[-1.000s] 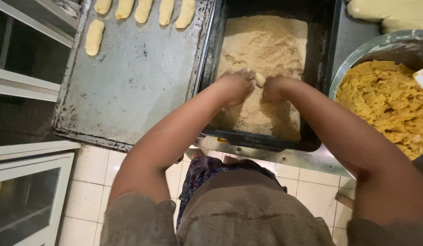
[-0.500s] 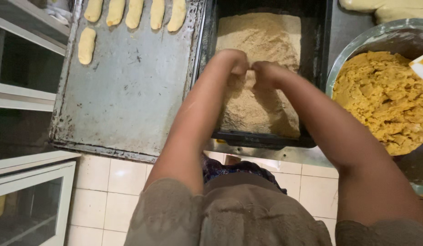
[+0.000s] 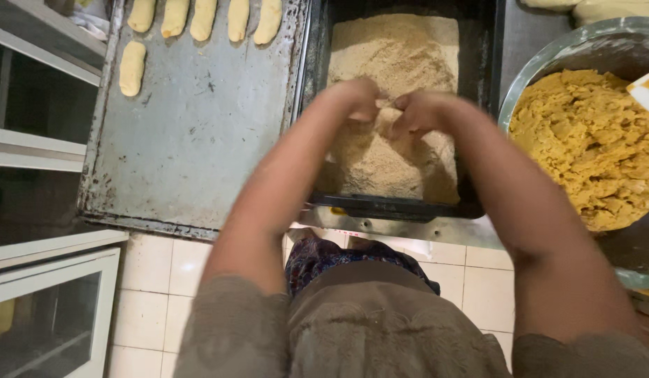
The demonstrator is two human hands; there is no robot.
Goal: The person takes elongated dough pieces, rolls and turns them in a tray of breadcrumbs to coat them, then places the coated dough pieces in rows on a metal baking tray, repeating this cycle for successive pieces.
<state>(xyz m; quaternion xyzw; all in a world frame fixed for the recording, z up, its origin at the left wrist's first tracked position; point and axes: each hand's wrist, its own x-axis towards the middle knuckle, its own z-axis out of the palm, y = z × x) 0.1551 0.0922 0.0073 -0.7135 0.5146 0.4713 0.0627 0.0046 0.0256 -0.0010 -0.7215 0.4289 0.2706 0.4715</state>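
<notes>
the large metal baking sheet lies left of the dark crumb tray, the two just beside each other, with six pale dough fingers along the sheet's far edge. risk noted: the crumb tray's near rim sits at the counter edge above the tiled floor, so a push toward the body could tip it or spill breadcrumbs; loose crumbs may also scatter onto the sheet or into the bowl of yellow dough close on the right. both forearms reach straight forward over the tray. the left hand and right hand meet above the crumb bed, fingers curled inward and nearly touching; whether they grip a dough piece between them cannot be told, as motion blur hides it.
</notes>
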